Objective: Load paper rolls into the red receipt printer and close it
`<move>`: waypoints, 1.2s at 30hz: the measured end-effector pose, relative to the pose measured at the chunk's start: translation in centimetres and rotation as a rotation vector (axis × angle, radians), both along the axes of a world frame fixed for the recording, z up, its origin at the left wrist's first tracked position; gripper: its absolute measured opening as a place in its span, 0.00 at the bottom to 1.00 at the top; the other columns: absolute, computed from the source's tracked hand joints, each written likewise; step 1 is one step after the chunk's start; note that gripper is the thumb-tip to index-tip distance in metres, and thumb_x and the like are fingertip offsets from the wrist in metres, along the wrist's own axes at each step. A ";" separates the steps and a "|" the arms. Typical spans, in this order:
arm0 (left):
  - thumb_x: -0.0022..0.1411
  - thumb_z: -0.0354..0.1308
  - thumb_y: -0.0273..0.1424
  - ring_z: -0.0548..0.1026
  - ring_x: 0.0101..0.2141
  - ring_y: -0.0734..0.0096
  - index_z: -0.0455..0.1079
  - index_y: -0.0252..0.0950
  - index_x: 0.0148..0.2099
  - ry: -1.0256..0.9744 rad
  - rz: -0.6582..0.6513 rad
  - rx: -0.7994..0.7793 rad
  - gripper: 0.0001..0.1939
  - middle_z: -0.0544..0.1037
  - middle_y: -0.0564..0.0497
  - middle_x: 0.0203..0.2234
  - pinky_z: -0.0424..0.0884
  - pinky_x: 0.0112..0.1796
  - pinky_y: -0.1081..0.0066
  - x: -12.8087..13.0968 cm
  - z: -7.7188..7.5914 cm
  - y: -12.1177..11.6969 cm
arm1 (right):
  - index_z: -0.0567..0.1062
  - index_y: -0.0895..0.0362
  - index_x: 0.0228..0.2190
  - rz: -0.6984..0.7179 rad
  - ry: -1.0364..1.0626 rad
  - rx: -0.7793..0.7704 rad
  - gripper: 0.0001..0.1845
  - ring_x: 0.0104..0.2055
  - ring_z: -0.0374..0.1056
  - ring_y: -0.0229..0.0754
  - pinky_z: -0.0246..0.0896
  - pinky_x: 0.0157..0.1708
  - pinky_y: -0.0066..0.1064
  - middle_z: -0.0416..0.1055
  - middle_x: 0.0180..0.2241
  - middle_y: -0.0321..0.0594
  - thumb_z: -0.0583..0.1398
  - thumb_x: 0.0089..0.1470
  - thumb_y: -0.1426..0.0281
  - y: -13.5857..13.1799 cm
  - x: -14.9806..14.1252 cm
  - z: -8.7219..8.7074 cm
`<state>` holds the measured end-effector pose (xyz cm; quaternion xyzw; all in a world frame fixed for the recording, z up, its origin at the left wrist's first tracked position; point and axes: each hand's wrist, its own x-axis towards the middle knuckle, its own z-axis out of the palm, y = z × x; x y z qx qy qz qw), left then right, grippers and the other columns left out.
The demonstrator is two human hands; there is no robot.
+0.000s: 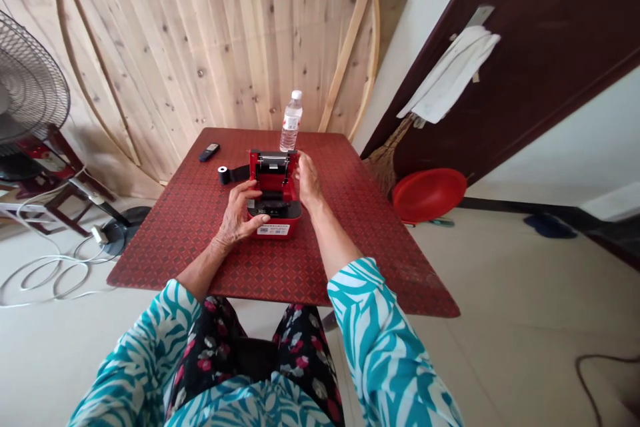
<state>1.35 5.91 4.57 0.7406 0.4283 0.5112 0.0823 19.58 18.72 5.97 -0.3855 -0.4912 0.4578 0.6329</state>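
A red and black label printer (274, 208) stands on the table with its lid (273, 161) raised and its inside showing. My left hand (241, 217) holds the printer's left side, the thumb resting across the black front panel and the fingers on the side wall. At the right edge of the raised lid is my right hand (309, 180), its fingers closed around that edge and partly hidden behind it. Left of the printer lies a roll of black ribbon (224, 175) with a white core. A black strip runs from it toward the back of the printer.
Behind the printer stands a clear water bottle (291, 123); a dark handheld device (209, 152) lies at the table's back left. The patterned red table (345, 213) backs onto a wooden round panel (210, 33). A fan (30, 87) and cables are left, a red basin (429, 195) right.
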 end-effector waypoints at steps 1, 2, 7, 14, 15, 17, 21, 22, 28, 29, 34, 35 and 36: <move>0.56 0.58 0.57 0.63 0.61 0.49 0.66 0.39 0.56 -0.006 0.029 0.013 0.34 0.65 0.38 0.60 0.59 0.60 0.46 0.0 -0.2 0.0 | 0.74 0.50 0.45 0.009 -0.012 0.014 0.27 0.50 0.70 0.42 0.64 0.53 0.40 0.76 0.48 0.39 0.54 0.54 0.45 0.0 0.0 0.2; 0.55 0.59 0.58 0.61 0.62 0.47 0.63 0.39 0.60 -0.013 0.050 0.027 0.38 0.62 0.37 0.62 0.58 0.60 0.45 -0.1 -0.3 0.1 | 0.75 0.51 0.44 0.010 -0.024 0.027 0.27 0.49 0.70 0.42 0.64 0.52 0.40 0.76 0.47 0.39 0.53 0.54 0.45 -0.3 0.0 0.3; 0.53 0.60 0.59 0.54 0.66 0.44 0.51 0.39 0.68 -0.012 0.054 0.077 0.49 0.54 0.34 0.65 0.55 0.62 0.45 -0.3 -0.6 0.5 | 0.77 0.51 0.37 -0.016 -0.099 0.114 0.28 0.51 0.69 0.44 0.63 0.53 0.40 0.76 0.46 0.40 0.49 0.57 0.45 -3.5 1.0 -1.0; 0.56 0.54 0.61 0.54 0.66 0.44 0.62 0.39 0.62 0.080 0.010 0.007 0.41 0.55 0.36 0.66 0.55 0.62 0.45 -0.6 -0.5 0.4 | 0.76 0.51 0.36 -0.098 -0.103 0.192 0.24 0.58 0.64 0.42 0.55 0.61 0.42 0.71 0.53 0.39 0.48 0.61 0.51 -6.8 0.9 -4.1; 0.55 0.54 0.61 0.55 0.65 0.44 0.65 0.39 0.59 0.087 0.019 0.000 0.40 0.55 0.36 0.66 0.55 0.61 0.45 -0.7 -0.5 0.3 | 0.76 0.50 0.37 -0.098 -0.112 0.195 0.24 0.58 0.64 0.42 0.54 0.62 0.42 0.71 0.53 0.39 0.47 0.61 0.51 -7.0 0.8 -4.4; 0.55 0.55 0.61 0.55 0.65 0.45 0.68 0.38 0.56 0.098 0.048 -0.022 0.37 0.57 0.37 0.65 0.55 0.61 0.46 -0.6 -0.5 0.3 | 0.76 0.50 0.38 -0.099 -0.129 0.200 0.24 0.59 0.63 0.43 0.54 0.62 0.42 0.70 0.53 0.39 0.47 0.61 0.50 -7.1 0.6 -4.8; 0.55 0.57 0.60 0.58 0.63 0.46 0.70 0.38 0.52 0.086 0.071 -0.033 0.34 0.61 0.38 0.63 0.55 0.61 0.45 -0.6 -0.4 0.3 | 0.75 0.50 0.37 -0.121 -0.137 0.191 0.26 0.58 0.64 0.44 0.54 0.62 0.44 0.70 0.52 0.40 0.45 0.60 0.48 -7.1 0.6 -5.1; 0.55 0.58 0.59 0.59 0.63 0.46 0.71 0.39 0.51 0.076 0.068 -0.034 0.33 0.62 0.38 0.63 0.55 0.61 0.45 -0.5 -0.4 0.4 | 0.75 0.50 0.36 -0.128 -0.142 0.186 0.27 0.57 0.64 0.44 0.53 0.62 0.44 0.70 0.52 0.40 0.45 0.60 0.48 -7.1 0.6 -5.1; 0.54 0.57 0.60 0.61 0.61 0.47 0.72 0.40 0.51 0.028 0.062 -0.059 0.34 0.65 0.39 0.61 0.56 0.62 0.46 -0.4 -0.9 0.5 | 0.75 0.50 0.36 -0.157 -0.179 0.178 0.27 0.56 0.64 0.44 0.54 0.62 0.42 0.71 0.50 0.41 0.44 0.60 0.49 -7.5 0.5 -4.9; 0.55 0.55 0.61 0.61 0.62 0.47 0.70 0.40 0.53 0.029 0.052 -0.053 0.35 0.64 0.39 0.61 0.56 0.61 0.46 -0.5 -1.0 0.4 | 0.75 0.50 0.38 -0.157 -0.153 0.159 0.26 0.56 0.65 0.44 0.56 0.61 0.42 0.72 0.50 0.42 0.45 0.60 0.49 -7.4 0.3 -5.0; 0.64 0.43 0.59 0.59 0.64 0.51 0.61 0.38 0.64 -0.081 0.049 0.042 0.37 0.61 0.37 0.64 0.55 0.62 0.48 -0.7 -0.4 -0.5 | 0.69 0.52 0.49 -0.161 0.123 -0.088 0.29 0.48 0.71 0.44 0.65 0.50 0.43 0.73 0.49 0.46 0.46 0.58 0.47 -6.4 -0.5 -5.7; 0.66 0.42 0.57 0.59 0.64 0.52 0.61 0.39 0.64 -0.094 0.066 0.047 0.36 0.61 0.37 0.64 0.54 0.63 0.49 -0.7 -0.1 -0.6 | 0.70 0.53 0.48 -0.154 0.129 -0.108 0.29 0.47 0.71 0.44 0.66 0.49 0.42 0.74 0.48 0.46 0.47 0.57 0.47 -6.3 -0.6 -5.7; 0.67 0.42 0.56 0.59 0.64 0.52 0.62 0.39 0.64 -0.097 0.080 0.044 0.35 0.62 0.38 0.64 0.53 0.63 0.49 -0.7 0.2 -0.8 | 0.72 0.53 0.47 -0.146 0.115 -0.107 0.29 0.47 0.71 0.44 0.66 0.49 0.41 0.74 0.47 0.46 0.48 0.56 0.47 -6.3 -0.6 -5.6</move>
